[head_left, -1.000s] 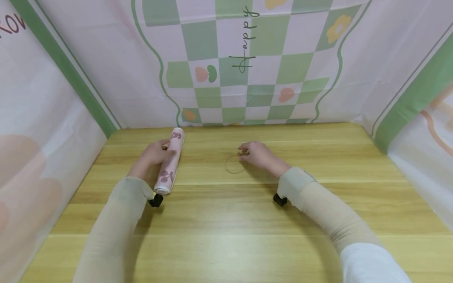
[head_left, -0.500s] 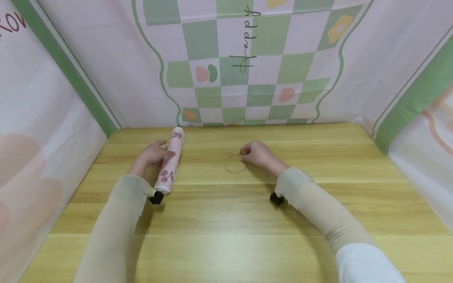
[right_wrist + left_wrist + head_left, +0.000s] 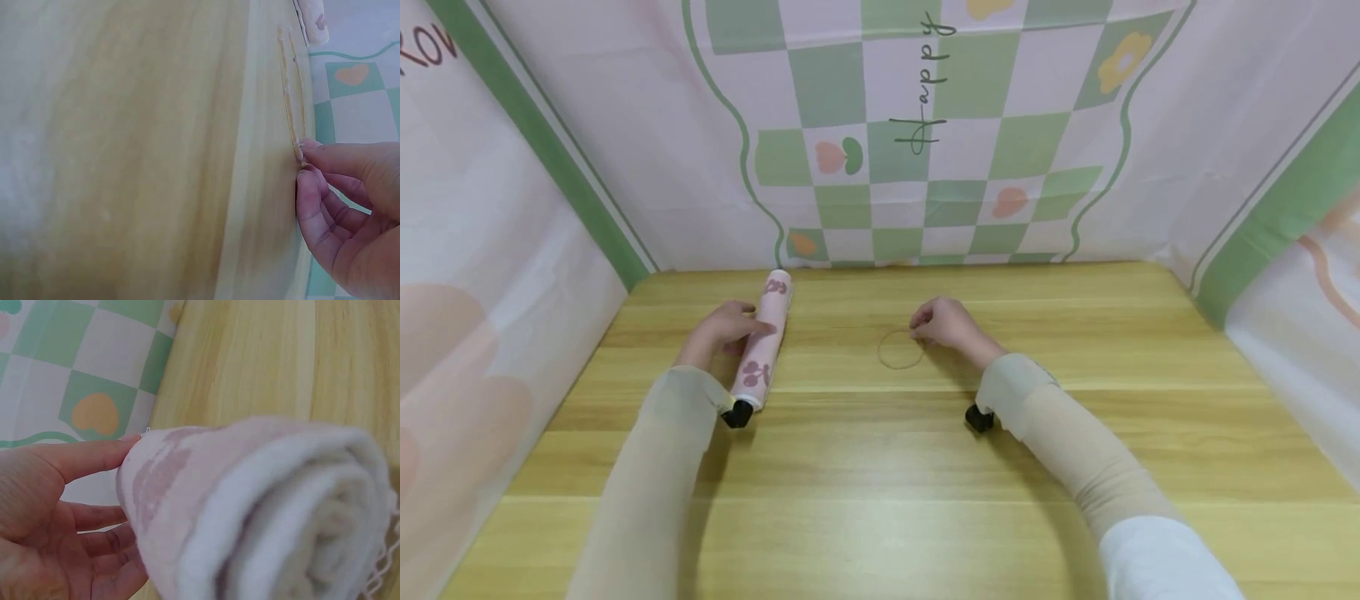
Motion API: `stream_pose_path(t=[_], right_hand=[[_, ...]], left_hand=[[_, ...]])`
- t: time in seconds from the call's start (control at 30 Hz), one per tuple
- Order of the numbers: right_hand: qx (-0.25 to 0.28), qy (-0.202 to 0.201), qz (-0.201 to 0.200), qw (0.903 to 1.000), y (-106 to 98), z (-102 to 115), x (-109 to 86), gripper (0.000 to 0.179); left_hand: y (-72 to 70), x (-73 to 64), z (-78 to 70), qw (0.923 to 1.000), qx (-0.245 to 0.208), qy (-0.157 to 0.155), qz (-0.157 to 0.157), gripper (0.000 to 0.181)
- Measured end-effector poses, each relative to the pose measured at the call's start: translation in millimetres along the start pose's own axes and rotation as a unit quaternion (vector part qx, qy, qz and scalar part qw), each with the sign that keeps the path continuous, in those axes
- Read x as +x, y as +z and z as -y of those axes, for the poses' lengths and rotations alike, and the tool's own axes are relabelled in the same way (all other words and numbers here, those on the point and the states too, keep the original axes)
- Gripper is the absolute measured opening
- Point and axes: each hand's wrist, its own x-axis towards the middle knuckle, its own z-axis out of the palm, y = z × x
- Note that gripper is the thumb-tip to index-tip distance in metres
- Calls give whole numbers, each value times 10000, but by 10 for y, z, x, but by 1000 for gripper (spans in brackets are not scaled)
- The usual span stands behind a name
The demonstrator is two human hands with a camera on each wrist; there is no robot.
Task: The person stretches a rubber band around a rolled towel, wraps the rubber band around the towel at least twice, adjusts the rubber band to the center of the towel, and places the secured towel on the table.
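A pink towel (image 3: 758, 358) with darker cherry prints lies rolled up at the left of the table. Against its left side rests my left hand (image 3: 726, 323), thumb laid on the roll. In the left wrist view, the roll's white spiral end (image 3: 287, 525) faces the camera, and the loosely bent fingers (image 3: 103, 515) are beside the roll. To the right, my right hand (image 3: 946, 322) pinches a thin brown rubber band (image 3: 287, 94) between thumb and fingertips. The band's loop stretches out to the left, close over the tabletop.
The wooden table (image 3: 880, 467) runs back to a cloth backdrop (image 3: 895, 208) with green checks. White cloth walls (image 3: 512, 208) with green stripes rise at both sides. Small black devices (image 3: 979, 418) sit under both wrists at the sleeve cuffs.
My right hand's fingers have closed on the rubber band's edge, and its forearm has shifted slightly left. The left hand has shifted a little on the towel, which stays in place.
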Motion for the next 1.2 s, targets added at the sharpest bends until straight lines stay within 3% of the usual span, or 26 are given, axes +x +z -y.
stream_pose_path(t=[0.33, 0.6, 0.97, 1.2], right_hand=[[-224, 20, 64, 9997, 3, 13, 11, 11], [-374, 26, 138, 9992, 2, 24, 24, 14], [-117, -120, 77, 9998, 0, 47, 20, 8], [-37, -63, 117, 9999, -15, 48, 12, 19]], left_hand=[[18, 50, 11, 9989, 369, -251, -154, 68], [31, 44, -29, 9973, 636, -262, -263, 38], [39, 71, -31, 9959, 808, -262, -298, 35], [23, 115, -18, 9956, 867, -121, -342, 27]])
